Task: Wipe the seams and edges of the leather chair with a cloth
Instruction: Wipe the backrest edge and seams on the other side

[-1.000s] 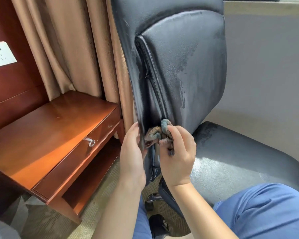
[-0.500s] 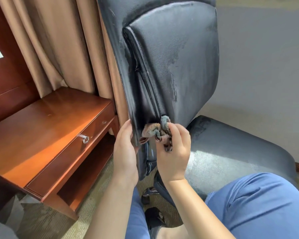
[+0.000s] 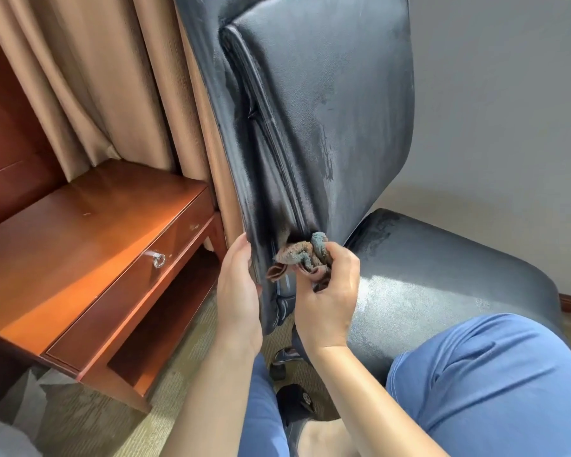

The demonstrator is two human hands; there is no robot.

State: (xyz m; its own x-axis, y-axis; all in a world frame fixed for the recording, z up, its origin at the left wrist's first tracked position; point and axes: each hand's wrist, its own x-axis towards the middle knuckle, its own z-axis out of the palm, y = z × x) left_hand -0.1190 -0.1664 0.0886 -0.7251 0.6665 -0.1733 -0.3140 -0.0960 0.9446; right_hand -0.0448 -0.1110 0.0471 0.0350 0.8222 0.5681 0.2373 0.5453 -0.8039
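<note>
Chair (image 3: 327, 103): it fills the centre of the frame, black leather, backrest rising to the top edge, and I'm kneeling right up against it.
Backrest panel: dull, streaky patches run down its middle. I read those as damp marks, so I'd judge the broad face has had attention, though I can't be sure.
Seat (image 3: 442, 268): lower right of centre, with a pale sheen across the top and a smeared patch near the back. Its front and right edges I can't judge from here.
Side seam (image 3: 271, 133): the long piped fold running from upper centre down to my hands. This is the step in hand, and I'm at its bottom end.
Left hand (image 3: 238, 291): centre of the frame, flat against the backrest's outer edge, fingers wrapped round the rim, gripping it to steady the chair.
Right hand (image 3: 330, 291): just right of the left one, fingers clenched on the cloth, thumb pinching it in.
Cloth (image 3: 302, 258): bunched, brown and blue-grey, touching the leather right where the seam meets the bottom of the backrest, between my two hands.
Done, at a guess: this seam's upper run and the panel face.
Left, at a guess: the backrest's lower edge, the right-hand rim, the seat's edges. Plenty yet.
</note>
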